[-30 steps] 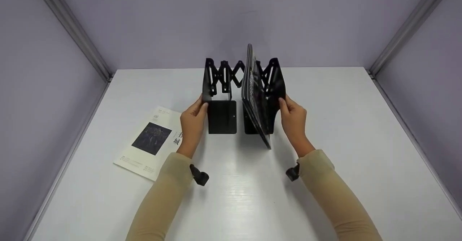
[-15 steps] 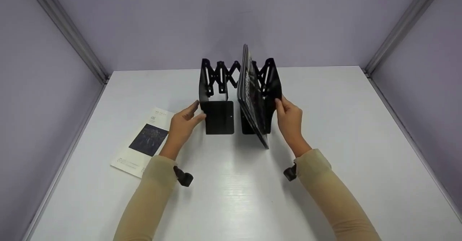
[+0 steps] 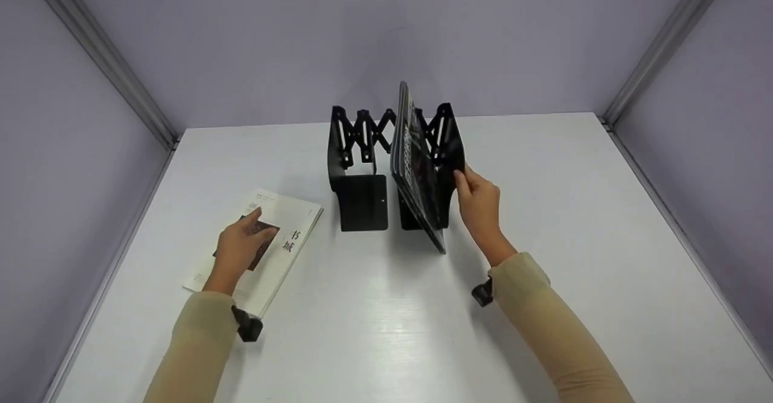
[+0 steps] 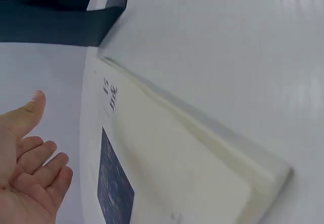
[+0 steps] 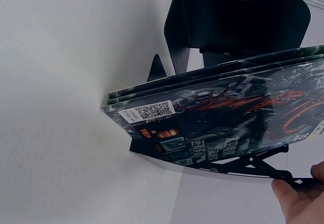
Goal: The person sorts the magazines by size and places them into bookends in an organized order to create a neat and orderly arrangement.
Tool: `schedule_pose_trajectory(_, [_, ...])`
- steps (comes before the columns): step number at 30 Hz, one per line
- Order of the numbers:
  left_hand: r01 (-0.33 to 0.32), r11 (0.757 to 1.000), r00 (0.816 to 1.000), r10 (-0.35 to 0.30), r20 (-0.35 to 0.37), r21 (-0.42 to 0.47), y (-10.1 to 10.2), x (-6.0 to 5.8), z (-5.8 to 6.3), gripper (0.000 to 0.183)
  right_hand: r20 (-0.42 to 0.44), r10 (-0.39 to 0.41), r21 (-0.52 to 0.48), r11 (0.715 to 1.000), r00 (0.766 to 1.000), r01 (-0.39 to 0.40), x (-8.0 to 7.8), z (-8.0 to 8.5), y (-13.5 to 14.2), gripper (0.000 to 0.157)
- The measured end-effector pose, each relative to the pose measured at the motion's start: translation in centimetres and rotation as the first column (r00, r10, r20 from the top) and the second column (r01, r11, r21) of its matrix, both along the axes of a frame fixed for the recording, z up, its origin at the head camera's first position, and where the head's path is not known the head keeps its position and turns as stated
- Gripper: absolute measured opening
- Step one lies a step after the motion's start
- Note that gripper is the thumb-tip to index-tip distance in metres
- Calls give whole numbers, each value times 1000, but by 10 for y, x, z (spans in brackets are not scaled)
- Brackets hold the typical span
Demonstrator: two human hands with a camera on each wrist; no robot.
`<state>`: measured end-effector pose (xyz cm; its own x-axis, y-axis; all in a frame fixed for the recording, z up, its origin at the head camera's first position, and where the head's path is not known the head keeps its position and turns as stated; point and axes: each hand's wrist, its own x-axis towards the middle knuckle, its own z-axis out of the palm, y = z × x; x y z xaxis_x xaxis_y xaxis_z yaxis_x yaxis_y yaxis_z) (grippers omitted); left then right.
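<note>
A black expandable book rack (image 3: 364,203) stands towards the back of the table, joined by a scissor lattice. Several dark magazines (image 3: 416,167) stand in its right part, leaning. My right hand (image 3: 481,203) pinches the rack's right end panel between thumb and fingers; the right wrist view shows the fingertips (image 5: 288,196) at the panel's edge. My left hand (image 3: 237,246) hovers over a cream-covered book (image 3: 278,276) lying flat at the left, its thumb and fingers spread apart and holding nothing. In the left wrist view the same book (image 4: 167,148) lies beside the hand (image 4: 30,168).
The white table (image 3: 374,330) is bounded by a pale wall (image 3: 386,40) at the back and walls on both sides, with grey metal rails in the corners. A small black camera (image 3: 246,324) is strapped to the left wrist, another (image 3: 482,293) to the right.
My left hand has let go of the rack's left end and moved left and nearer, over the book. The right hand keeps its hold on the right panel.
</note>
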<state>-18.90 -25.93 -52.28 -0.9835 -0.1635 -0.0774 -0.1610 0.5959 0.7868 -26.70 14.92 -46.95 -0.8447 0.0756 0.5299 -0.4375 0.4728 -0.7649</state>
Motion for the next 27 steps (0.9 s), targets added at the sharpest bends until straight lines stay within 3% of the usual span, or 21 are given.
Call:
schedule_pose_trajectory(5, [-64, 994, 997, 68, 46, -84, -26, 13, -8, 68, -2, -9, 12, 1000, 1000, 9, 4, -3, -2, 26])
schedule_pose_trajectory(11, [-78, 987, 989, 94, 111, -143, -42, 21, -14, 74, 16, -21, 28, 999, 1000, 21, 5, -4, -6, 26])
schedule_pose_trajectory(27, [-91, 969, 974, 134, 183, -228, -60, 26, -19, 77, 20, -12, 15, 1000, 1000, 12, 7, -8, -13, 30])
